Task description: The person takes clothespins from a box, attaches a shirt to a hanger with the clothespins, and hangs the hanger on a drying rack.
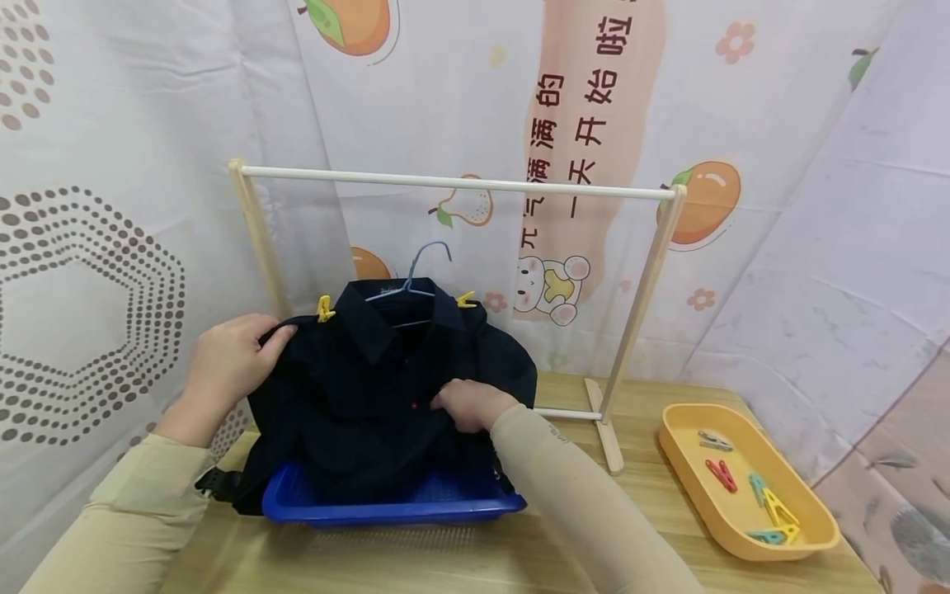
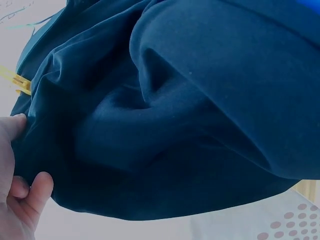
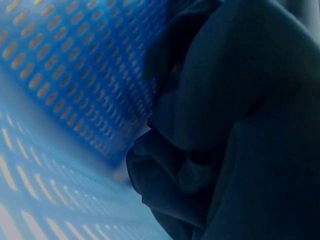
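A dark collared shirt (image 1: 371, 388) is on a thin blue wire hanger (image 1: 412, 268), its lower part bunched over a blue basket (image 1: 393, 511). Yellow clothespins sit on both shoulders, one on the left (image 1: 325, 309) and one on the right (image 1: 465, 299). My left hand (image 1: 233, 359) pinches the shirt's left shoulder edge, just outside the clothespin; the left wrist view shows its thumb and fingers (image 2: 40, 192) at the cloth's edge. At the shirt's front my right hand (image 1: 471, 404) grips the fabric, its fingertips partly hidden in the folds. Only cloth and basket mesh (image 3: 75, 75) fill the right wrist view.
Behind the shirt stands a wooden rack with a white top rail (image 1: 460, 183) and side posts (image 1: 641, 305). On the table's right, a yellow tray (image 1: 671, 450) holds several loose clothespins (image 1: 775, 507). Printed curtains (image 1: 445, 99) hang close behind and to the left.
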Available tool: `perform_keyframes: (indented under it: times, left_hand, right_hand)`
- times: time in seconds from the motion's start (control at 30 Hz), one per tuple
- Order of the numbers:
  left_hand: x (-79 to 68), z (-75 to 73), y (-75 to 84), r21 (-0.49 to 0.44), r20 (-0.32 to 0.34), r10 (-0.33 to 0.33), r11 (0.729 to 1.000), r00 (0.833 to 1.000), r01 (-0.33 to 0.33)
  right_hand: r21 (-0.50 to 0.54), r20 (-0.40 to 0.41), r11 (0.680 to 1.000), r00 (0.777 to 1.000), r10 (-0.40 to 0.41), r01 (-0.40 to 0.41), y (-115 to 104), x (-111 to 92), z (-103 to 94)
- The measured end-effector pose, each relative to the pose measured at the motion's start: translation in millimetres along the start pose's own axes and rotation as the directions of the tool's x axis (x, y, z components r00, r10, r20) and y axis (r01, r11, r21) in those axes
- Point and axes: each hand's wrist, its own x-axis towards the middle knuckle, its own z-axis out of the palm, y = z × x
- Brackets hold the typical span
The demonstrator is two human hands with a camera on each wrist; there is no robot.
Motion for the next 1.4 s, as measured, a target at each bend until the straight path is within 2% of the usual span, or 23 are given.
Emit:
perform_keyframes:
  times: [0.37,0.57,1.03,1.4]
  left_hand:
    - [2.5,-3.5,2.9,0.007,-0.010,-0.007,1.000,1.000,0.007]
    - [4.4,-3.0,3.0,0.010,-0.008,-0.014,1.000,1.000,0.014]
    - [9.7,-6.8,12.8,-0.002,-0.058,0.015,1.000,0.998,-0.015]
    - [13.4,-9.3,20.1,-0.011,-0.098,0.044,0.999,0.994,-0.045]
  right_hand:
    - [0.033,-0.067,0.999,0.997,-0.037,0.039,-1,-13,-20.3]
    - [0.014,-0.109,0.997,0.991,-0.079,0.081,1,-21,-32.8]
    - [0.070,-0.163,0.991,0.982,-0.100,0.113,6,-42,-53.3]
    - [0.038,-0.203,0.992,0.973,-0.110,0.120,9,-59,-63.7]
